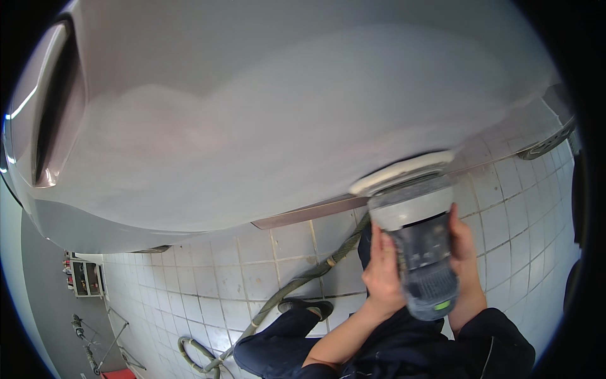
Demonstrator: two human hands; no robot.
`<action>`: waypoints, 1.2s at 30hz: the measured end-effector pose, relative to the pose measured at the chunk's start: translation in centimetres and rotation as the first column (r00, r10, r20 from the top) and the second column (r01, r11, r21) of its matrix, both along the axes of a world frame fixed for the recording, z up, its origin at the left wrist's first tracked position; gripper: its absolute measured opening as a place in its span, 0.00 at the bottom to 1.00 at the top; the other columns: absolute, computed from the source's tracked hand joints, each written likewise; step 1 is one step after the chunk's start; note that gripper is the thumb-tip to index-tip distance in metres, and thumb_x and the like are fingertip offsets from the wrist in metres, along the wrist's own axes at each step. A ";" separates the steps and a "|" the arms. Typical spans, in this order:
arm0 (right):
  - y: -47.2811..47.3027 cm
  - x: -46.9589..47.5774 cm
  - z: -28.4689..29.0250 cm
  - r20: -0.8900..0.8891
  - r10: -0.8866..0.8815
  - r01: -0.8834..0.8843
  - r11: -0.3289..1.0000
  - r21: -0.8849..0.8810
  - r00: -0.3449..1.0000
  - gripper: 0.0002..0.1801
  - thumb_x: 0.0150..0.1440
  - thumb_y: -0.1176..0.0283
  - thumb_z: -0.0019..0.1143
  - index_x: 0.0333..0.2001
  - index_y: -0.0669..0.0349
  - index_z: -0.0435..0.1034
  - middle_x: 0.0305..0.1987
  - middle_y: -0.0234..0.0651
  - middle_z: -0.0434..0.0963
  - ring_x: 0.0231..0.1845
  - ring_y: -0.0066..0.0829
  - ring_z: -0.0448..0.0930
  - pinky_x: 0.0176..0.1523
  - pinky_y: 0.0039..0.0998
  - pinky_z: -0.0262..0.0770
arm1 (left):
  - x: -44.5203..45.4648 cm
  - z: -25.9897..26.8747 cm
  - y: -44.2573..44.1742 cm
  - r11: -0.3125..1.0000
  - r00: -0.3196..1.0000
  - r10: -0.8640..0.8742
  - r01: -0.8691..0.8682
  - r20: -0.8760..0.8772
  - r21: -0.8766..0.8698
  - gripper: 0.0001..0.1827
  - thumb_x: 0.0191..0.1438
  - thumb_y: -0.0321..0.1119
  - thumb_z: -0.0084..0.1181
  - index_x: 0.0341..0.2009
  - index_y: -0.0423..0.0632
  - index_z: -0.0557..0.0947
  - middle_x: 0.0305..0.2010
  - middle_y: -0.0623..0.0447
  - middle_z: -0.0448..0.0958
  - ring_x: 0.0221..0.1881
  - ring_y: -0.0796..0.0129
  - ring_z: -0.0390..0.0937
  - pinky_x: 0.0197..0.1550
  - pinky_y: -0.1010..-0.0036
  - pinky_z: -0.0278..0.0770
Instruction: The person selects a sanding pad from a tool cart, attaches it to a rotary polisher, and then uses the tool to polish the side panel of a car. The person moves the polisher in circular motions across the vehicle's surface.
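An electric orbital sander (pixel 421 237) with a pale round pad rests against the lower side of a grey-primed car body panel (pixel 284 128). Around the left side of the tool's body is my left hand (pixel 386 272). My right hand (pixel 464 246) holds the opposite side. The pad's edge meets the panel; its working face is hidden. Dust marks the tool's dark housing, which has a small green patch near its rear end. The panel shows dull, cloudy patches with a faint pinkish tint.
A thick dust-extraction hose (pixel 303 279) runs over the white tiled floor (pixel 208 279) and loops at lower left. My shoe (pixel 324 309) is beside it. A shelf cart (pixel 86 278), metal stands (pixel 113 346) and a red object (pixel 118 374) stand at far left.
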State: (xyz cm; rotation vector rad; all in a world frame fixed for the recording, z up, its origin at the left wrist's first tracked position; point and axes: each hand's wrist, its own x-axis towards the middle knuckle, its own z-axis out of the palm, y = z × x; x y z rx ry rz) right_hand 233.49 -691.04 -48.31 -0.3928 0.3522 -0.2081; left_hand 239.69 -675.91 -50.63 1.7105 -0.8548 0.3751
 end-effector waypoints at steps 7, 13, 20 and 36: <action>7.7 8.3 -0.2 0.020 0.572 -0.549 0.796 -0.255 0.820 0.30 0.69 0.41 0.54 0.53 0.59 0.77 0.46 0.28 0.82 0.43 0.16 0.81 0.32 0.21 0.76 | 3.2 -2.5 11.5 0.918 0.929 0.053 0.099 -0.366 0.384 0.42 0.61 0.50 0.65 0.73 0.45 0.66 0.69 0.43 0.72 0.68 0.49 0.72 0.70 0.53 0.69; 9.2 10.2 0.1 -0.006 0.638 -0.598 0.719 -0.354 0.770 0.34 0.68 0.38 0.53 0.51 0.63 0.78 0.47 0.31 0.83 0.47 0.20 0.81 0.43 0.25 0.79 | 4.6 -4.5 13.1 0.412 0.942 0.068 -0.326 0.329 0.851 0.48 0.58 0.55 0.69 0.77 0.54 0.62 0.77 0.50 0.63 0.76 0.54 0.61 0.77 0.56 0.59; 2.0 1.4 -1.1 -0.059 0.173 -0.182 0.960 -0.214 0.983 0.31 0.71 0.46 0.52 0.62 0.61 0.72 0.55 0.37 0.82 0.56 0.31 0.83 0.59 0.36 0.81 | 1.4 -1.7 4.7 0.959 0.618 -0.188 0.284 -0.763 -0.005 0.33 0.63 0.42 0.64 0.67 0.40 0.71 0.67 0.38 0.74 0.57 0.53 0.81 0.55 0.61 0.81; 11.4 11.1 -2.7 0.004 0.557 -0.538 0.805 -0.251 0.830 0.25 0.70 0.49 0.57 0.54 0.60 0.78 0.51 0.32 0.84 0.56 0.24 0.81 0.59 0.32 0.76 | 5.4 -7.0 13.4 0.996 0.853 -0.020 -0.026 -0.522 -0.082 0.47 0.49 0.37 0.77 0.71 0.44 0.67 0.63 0.36 0.75 0.55 0.47 0.82 0.53 0.60 0.82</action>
